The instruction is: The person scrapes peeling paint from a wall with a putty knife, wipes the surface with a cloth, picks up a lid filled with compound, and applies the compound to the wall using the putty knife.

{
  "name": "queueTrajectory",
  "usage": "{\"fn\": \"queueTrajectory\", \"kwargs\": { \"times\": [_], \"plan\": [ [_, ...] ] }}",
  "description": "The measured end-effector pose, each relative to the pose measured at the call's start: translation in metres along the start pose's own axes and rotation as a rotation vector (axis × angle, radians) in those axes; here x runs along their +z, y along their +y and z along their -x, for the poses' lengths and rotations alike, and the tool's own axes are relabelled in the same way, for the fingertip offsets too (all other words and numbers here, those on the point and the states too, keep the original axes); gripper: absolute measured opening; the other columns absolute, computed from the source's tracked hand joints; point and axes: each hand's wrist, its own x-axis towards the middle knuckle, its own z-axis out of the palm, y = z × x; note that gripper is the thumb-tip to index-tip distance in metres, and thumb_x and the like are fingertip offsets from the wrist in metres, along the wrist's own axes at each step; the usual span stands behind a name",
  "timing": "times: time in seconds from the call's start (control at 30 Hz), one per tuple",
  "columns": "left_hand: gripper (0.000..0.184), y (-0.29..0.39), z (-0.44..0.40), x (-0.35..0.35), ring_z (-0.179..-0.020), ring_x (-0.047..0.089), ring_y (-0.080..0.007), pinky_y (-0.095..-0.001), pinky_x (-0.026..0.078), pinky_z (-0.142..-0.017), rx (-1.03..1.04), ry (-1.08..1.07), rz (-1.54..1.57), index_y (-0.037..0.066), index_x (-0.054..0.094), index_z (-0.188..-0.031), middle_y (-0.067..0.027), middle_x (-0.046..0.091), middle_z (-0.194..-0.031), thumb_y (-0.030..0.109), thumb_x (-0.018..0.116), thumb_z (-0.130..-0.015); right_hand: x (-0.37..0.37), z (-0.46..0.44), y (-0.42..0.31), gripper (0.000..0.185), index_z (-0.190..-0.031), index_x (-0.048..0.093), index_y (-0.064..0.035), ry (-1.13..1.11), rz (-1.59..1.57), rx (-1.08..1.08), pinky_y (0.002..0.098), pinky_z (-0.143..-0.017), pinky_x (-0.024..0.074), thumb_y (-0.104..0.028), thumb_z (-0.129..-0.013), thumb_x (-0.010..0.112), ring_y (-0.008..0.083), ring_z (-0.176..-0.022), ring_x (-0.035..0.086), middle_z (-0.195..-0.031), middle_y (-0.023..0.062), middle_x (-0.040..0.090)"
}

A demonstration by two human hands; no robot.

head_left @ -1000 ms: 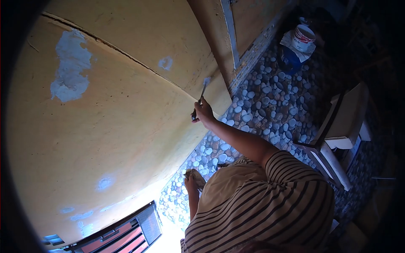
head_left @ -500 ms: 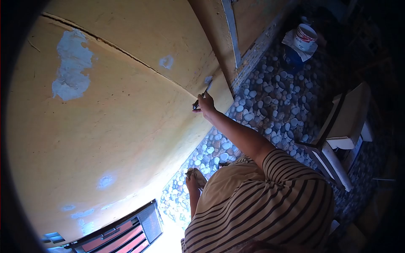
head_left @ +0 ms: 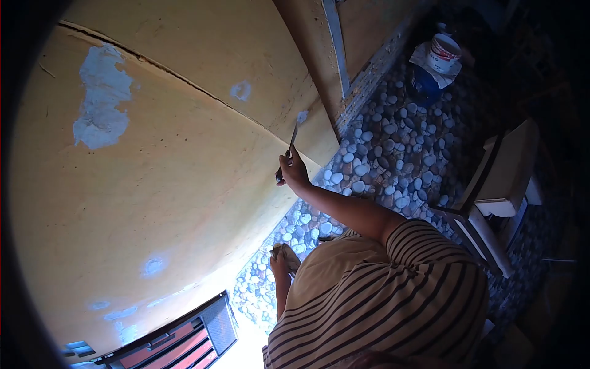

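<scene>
My right hand [head_left: 294, 171] is wrapped round the dark handle of a putty knife [head_left: 293, 136], with its thin blade pointing up the picture. The blade tip is close to a small whitish patch [head_left: 302, 116] on the yellow wall [head_left: 184, 166]; I cannot tell if it touches. Lower down, by my body, my left hand [head_left: 279, 265] grips a flat beige-brown piece [head_left: 290, 258], whose kind I cannot make out. A long crack [head_left: 166, 69] runs across the wall towards the right hand.
A large peeled whitish patch [head_left: 103, 98] marks the wall. Pebble-patterned flooring [head_left: 393, 154] runs beside it. A white tub [head_left: 443, 54] stands on a blue container [head_left: 424, 86]. A pale chair-like piece of furniture [head_left: 501, 178] is at right. A red slatted item [head_left: 166, 347] lies at lower left.
My right hand has drawn down and slightly left with the putty knife, away from the small patch, and more of the blade shows. My left hand has stayed almost still.
</scene>
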Motion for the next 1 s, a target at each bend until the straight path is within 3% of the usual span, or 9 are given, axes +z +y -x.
{"fn": "queueTrajectory", "kwargs": {
  "times": [0.03,0.1,0.13,0.2,0.47,0.6,0.7,0.87,1.0],
  "plan": [
    [0.047,0.001,0.001,-0.001,-0.089,0.062,-0.0247,-0.0374,0.050,-0.077,0.045,-0.013,0.000,-0.004,0.056,-0.118,-0.0164,0.063,-0.105,0.031,0.060,-0.087,0.004,-0.004,0.005,0.060,-0.149,0.022,-0.0115,0.001,-0.005,0.001,0.0363,-0.045,0.0598,-0.019,-0.097,0.052,0.0161,-0.060,0.065,-0.083,0.0076,0.055],
    [0.047,0.002,0.000,-0.002,-0.090,0.062,-0.0245,-0.0375,0.050,-0.078,0.040,0.000,0.005,-0.004,0.056,-0.118,-0.0164,0.063,-0.105,0.031,0.060,-0.087,0.011,-0.018,0.004,0.064,-0.150,0.021,-0.0140,0.038,-0.048,0.022,0.0380,-0.045,0.0609,-0.019,-0.095,0.053,0.0277,-0.072,0.068,-0.101,0.0172,0.058],
    [0.048,0.002,-0.001,-0.002,-0.091,0.062,-0.0243,-0.0375,0.049,-0.079,0.031,0.012,0.015,-0.004,0.056,-0.118,-0.0163,0.063,-0.106,0.032,0.061,-0.087,0.014,-0.025,0.000,0.064,-0.150,0.021,-0.0140,0.037,-0.048,0.020,0.0380,-0.045,0.0609,-0.019,-0.095,0.053,0.0277,-0.072,0.068,-0.101,0.0172,0.058],
    [0.048,0.000,-0.006,-0.003,-0.091,0.062,-0.0242,-0.0376,0.049,-0.080,-0.006,0.015,0.035,-0.004,0.056,-0.118,-0.0162,0.063,-0.106,0.032,0.061,-0.087,0.016,-0.042,-0.009,0.061,-0.149,0.024,-0.0171,0.175,-0.076,0.024,0.0369,-0.046,0.0602,-0.020,-0.096,0.054,0.0171,-0.063,0.061,-0.083,0.0081,0.052],
    [0.047,-0.004,0.006,-0.003,-0.092,0.062,-0.0228,-0.0366,0.050,-0.079,-0.025,0.020,0.109,-0.004,0.055,-0.120,-0.0149,0.063,-0.106,0.031,0.060,-0.088,0.017,-0.032,-0.035,0.062,-0.150,0.023,-0.0175,0.110,-0.063,-0.055,0.0365,-0.047,0.0614,-0.019,-0.096,0.054,0.0182,-0.071,0.060,-0.092,0.0104,0.049],
    [0.042,-0.006,0.002,-0.010,-0.090,0.062,-0.0214,-0.0353,0.050,-0.077,-0.025,0.042,0.068,-0.003,0.058,-0.116,-0.0134,0.064,-0.103,0.029,0.059,-0.089,0.008,-0.043,-0.037,0.057,-0.146,0.026,-0.0105,0.126,-0.031,0.003,0.0384,-0.047,0.0610,-0.019,-0.096,0.053,0.0180,-0.066,0.062,-0.084,0.0083,0.052],
    [0.041,-0.020,-0.012,-0.008,-0.090,0.062,-0.0214,-0.0350,0.050,-0.076,-0.031,0.051,0.116,-0.003,0.059,-0.115,-0.0133,0.064,-0.103,0.029,0.059,-0.089,0.010,-0.027,-0.041,0.057,-0.146,0.025,-0.0093,0.017,-0.084,-0.036,0.0385,-0.048,0.0609,-0.019,-0.097,0.051,0.0195,-0.064,0.064,-0.085,0.0093,0.053],
    [0.038,-0.013,-0.010,-0.007,-0.085,0.062,-0.0192,-0.0347,0.050,-0.074,-0.036,0.056,0.094,-0.001,0.059,-0.114,-0.0109,0.064,-0.100,0.026,0.061,-0.088,-0.010,-0.060,-0.034,0.060,-0.148,0.020,-0.0086,0.061,-0.163,0.065,0.0387,-0.048,0.0609,-0.018,-0.097,0.050,0.0203,-0.065,0.067,-0.084,0.0092,0.054],
    [0.037,-0.017,-0.009,-0.001,-0.085,0.063,-0.0214,-0.0358,0.051,-0.074,-0.028,0.058,0.226,0.000,0.058,-0.115,-0.0130,0.064,-0.102,0.026,0.062,-0.088,-0.011,-0.035,-0.028,0.037,-0.129,0.038,-0.0048,0.000,-0.105,0.036,0.0401,-0.049,0.0610,-0.018,-0.096,0.051,0.0220,-0.066,0.067,-0.080,0.0089,0.054]
  ]
}}
